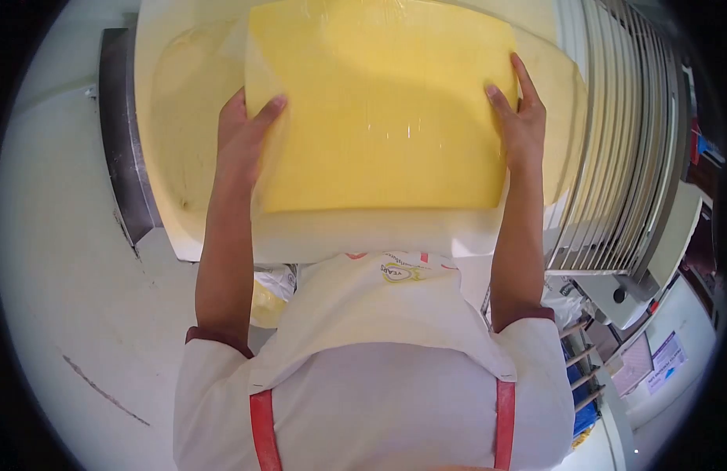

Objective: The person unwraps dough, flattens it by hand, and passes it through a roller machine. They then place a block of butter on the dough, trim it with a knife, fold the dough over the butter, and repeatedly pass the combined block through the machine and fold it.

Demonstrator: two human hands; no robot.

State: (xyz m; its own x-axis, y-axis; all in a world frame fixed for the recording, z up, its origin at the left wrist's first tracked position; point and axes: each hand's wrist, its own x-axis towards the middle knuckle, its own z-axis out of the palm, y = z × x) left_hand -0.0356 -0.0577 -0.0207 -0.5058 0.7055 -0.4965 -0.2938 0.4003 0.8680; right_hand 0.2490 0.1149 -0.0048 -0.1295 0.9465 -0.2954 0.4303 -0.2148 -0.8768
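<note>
A wide, flat butter sheet (379,118) with a glossy, wrap-like surface spans the middle of the head view. My left hand (242,133) grips its left edge, thumb on top and the fingers hidden beneath. On the opposite side, my right hand (524,129) holds the right edge, its thumb over the top and one finger stretched along the side. Behind and below the butter lies a larger, paler sheet of dough (187,118), showing past it on both sides. The dough rests on a white work surface (356,235).
A guard of metal bars (615,157) stands close on the right, part of a machine. A dark metal edge (124,133) borders the surface at left. Under the front edge sits a plastic bag (273,286) with something yellow. Rack bars (585,369) are at lower right.
</note>
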